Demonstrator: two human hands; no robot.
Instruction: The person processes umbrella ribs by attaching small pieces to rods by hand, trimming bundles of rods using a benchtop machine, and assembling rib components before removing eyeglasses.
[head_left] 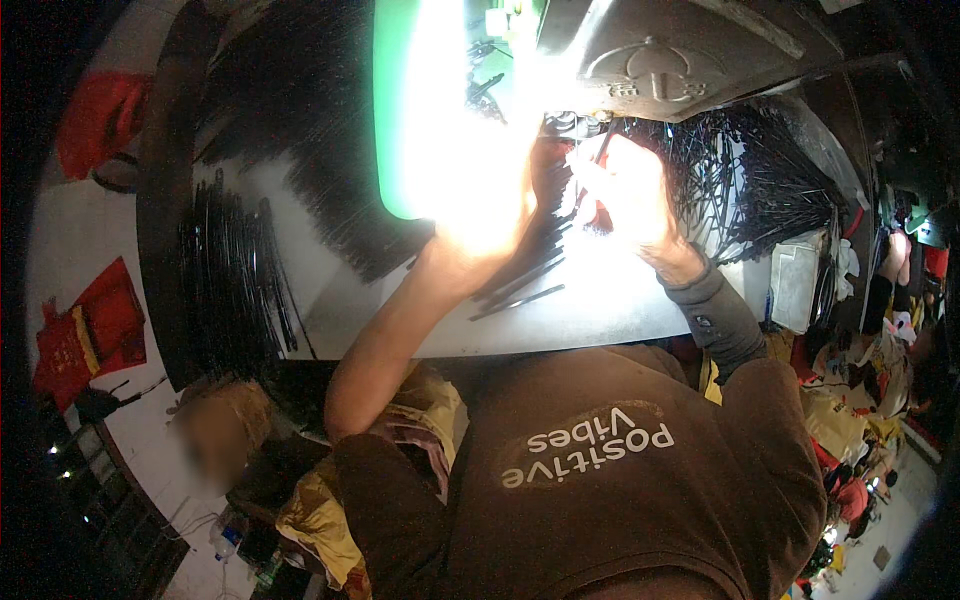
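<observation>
though i cannot tell if left hand [492,215] grips, right hand [635,195] pinches dark strip [604,146], pointing lengthwise away.

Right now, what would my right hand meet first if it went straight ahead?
Your right hand would likely meet the metal machine part just ahead, though glare makes depth unclear.

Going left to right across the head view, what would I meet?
Red-and-yellow item → leftmost black strips → left hand → right hand → pale box.
</observation>
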